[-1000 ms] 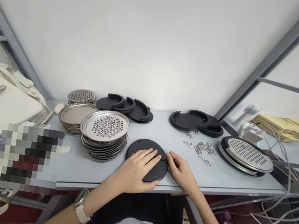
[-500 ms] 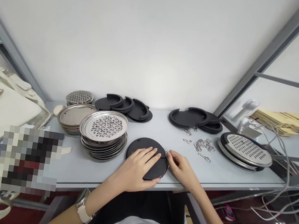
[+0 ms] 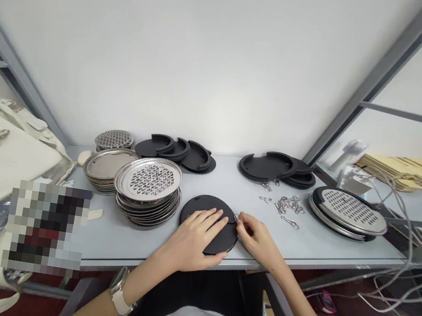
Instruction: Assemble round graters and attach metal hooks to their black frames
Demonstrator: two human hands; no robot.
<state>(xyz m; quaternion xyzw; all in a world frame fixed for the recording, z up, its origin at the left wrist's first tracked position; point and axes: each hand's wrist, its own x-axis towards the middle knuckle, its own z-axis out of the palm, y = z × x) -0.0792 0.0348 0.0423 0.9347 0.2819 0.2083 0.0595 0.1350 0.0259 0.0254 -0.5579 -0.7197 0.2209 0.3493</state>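
Observation:
A round black disc (image 3: 206, 204) lies near the table's front edge. My left hand (image 3: 195, 235) rests flat across it, fingers spread. At the disc's right edge, my right hand (image 3: 256, 238) pinches a small metal clip (image 3: 236, 218) between thumb and fingers; the fingertips hide part of it. Left of the disc stands a stack of round metal grater plates (image 3: 151, 180). Several loose metal clips (image 3: 289, 205) lie in a pile to the right, beyond my right hand.
Black ring holders (image 3: 265, 166) and more black discs (image 3: 197, 157) lie along the wall. Metal plates (image 3: 107, 165) are stacked at the left, finished graters (image 3: 352, 211) at the right. A cream bag (image 3: 3, 157) sits far left, with white cables (image 3: 409, 237) hanging at the right.
The view has shifted slightly. My right fingers have closed in further over the clip at the disc's edge; my left hand stays on the disc.

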